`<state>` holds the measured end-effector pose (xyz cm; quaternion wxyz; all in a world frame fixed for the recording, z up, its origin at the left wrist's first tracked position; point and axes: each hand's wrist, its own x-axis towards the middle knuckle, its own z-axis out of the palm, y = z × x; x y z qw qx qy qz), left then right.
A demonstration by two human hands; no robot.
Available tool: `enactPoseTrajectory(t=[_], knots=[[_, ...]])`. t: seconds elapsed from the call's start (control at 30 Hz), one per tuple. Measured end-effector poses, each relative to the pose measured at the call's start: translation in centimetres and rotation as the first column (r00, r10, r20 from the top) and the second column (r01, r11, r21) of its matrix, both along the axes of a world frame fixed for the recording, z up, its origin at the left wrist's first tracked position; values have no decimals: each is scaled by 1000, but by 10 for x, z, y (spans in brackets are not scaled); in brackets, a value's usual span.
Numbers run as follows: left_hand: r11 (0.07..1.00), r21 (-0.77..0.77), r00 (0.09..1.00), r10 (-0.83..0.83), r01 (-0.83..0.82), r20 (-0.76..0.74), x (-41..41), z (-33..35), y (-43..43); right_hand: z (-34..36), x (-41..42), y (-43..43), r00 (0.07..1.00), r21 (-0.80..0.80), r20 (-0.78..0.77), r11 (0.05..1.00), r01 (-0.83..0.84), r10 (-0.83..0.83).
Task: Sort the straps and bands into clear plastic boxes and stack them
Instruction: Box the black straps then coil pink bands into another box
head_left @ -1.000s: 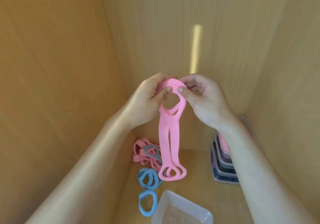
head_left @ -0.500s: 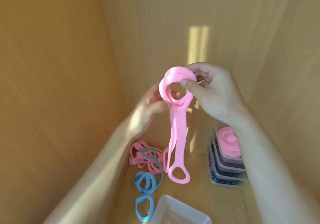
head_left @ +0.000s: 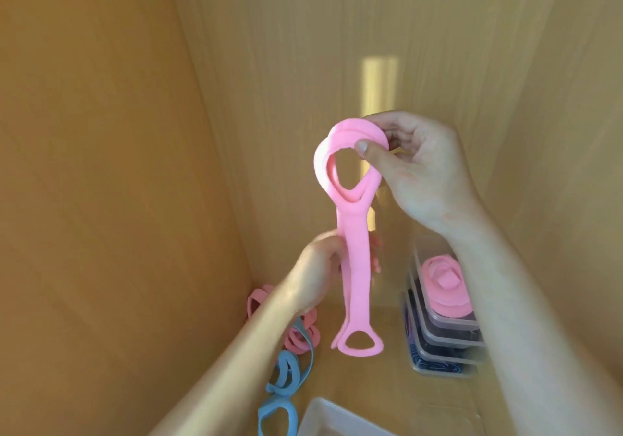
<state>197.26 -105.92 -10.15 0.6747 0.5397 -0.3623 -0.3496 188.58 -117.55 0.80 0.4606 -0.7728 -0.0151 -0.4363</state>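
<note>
A long pink band (head_left: pixel 355 267) hangs doubled in front of me, looped ends together. My right hand (head_left: pixel 414 166) pinches its top loop between thumb and fingers. Lower down, my left hand (head_left: pixel 320 274) closes around the band's middle. On the shelf at the left lie more pink bands (head_left: pixel 296 334) and blue bands (head_left: pixel 279 398) in a loose heap. A stack of clear plastic boxes (head_left: pixel 441 338) stands at the right; the top one holds a coiled pink band (head_left: pixel 445 287), the lower ones dark bands. An empty clear box (head_left: pixel 323 418) sits at the bottom edge.
I work inside a wooden cabinet with a left wall (head_left: pixel 101 199), a back wall (head_left: pixel 337 31) and a right wall (head_left: pixel 556 132) close around the hands. A strip of sunlight falls on the back wall.
My right hand has lifted the band's top loop higher. My left hand has let go of the top loop and slid down to the band's middle.
</note>
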Motion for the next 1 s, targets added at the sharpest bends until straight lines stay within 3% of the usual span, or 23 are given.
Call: enactPoseTrajectory(t=[0.17, 0.43, 0.57, 0.9, 1.0], knots=[[990, -101, 976, -117, 100, -183, -9, -13, -8, -8, 7, -11, 998, 83, 21, 994, 66, -67], [996, 54, 996, -67, 70, -61, -8, -30, -8, -23, 11, -22, 987, 64, -149, 996, 63, -53], [995, 77, 996, -57, 62, -68, -4, -35, -5, -24, 10, -23, 971, 13, -236, 999, 51, -46], [980, 178, 996, -77, 84, -44, 2, -73, 20, -27, 3, -23, 983, -8, -178, 998, 55, -55], [958, 285, 1000, 11, -6, -18, 22, -84, 38, -28, 2, -21, 988, -11, -148, 999, 35, -36]])
